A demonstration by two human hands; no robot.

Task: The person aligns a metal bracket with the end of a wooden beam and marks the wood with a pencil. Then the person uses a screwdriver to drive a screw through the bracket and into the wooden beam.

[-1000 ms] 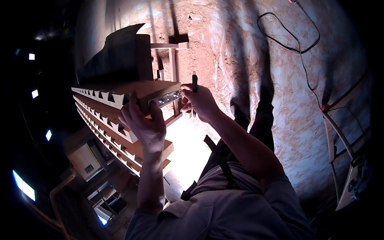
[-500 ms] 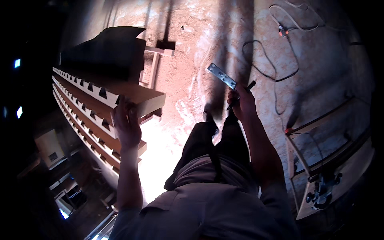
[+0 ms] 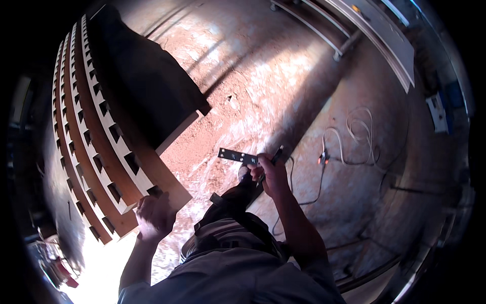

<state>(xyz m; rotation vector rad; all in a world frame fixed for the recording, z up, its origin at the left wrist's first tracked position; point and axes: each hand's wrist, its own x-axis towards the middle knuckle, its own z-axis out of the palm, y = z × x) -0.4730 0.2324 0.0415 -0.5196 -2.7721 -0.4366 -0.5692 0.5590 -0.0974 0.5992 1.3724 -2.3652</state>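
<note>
Several pale wooden boards with dovetail-shaped notches along their edges lie in parallel rows on my left. My left hand (image 3: 154, 217) is closed at the near end of the rightmost notched board (image 3: 126, 152), its fingers curled against the corner; the fingertips are partly hidden. Over the floor in front of me, my right hand (image 3: 273, 176) grips a flat metal plate (image 3: 235, 155) with holes, which points out to the left. A dark, slim pen-like tool (image 3: 277, 154) is held in the same hand, slanting up past the fingers.
A dark sheet (image 3: 147, 76) covers something beside the boards. Cables with an orange-marked connector (image 3: 323, 158) lie on the dusty floor to the right. At the far right stands a wheeled metal frame (image 3: 336, 53) beside a long pale panel (image 3: 387, 43).
My view has swung round, so the boards now run more steeply away from me. The metal plate has turned nearer to level. My left hand stays at the board's end.
</note>
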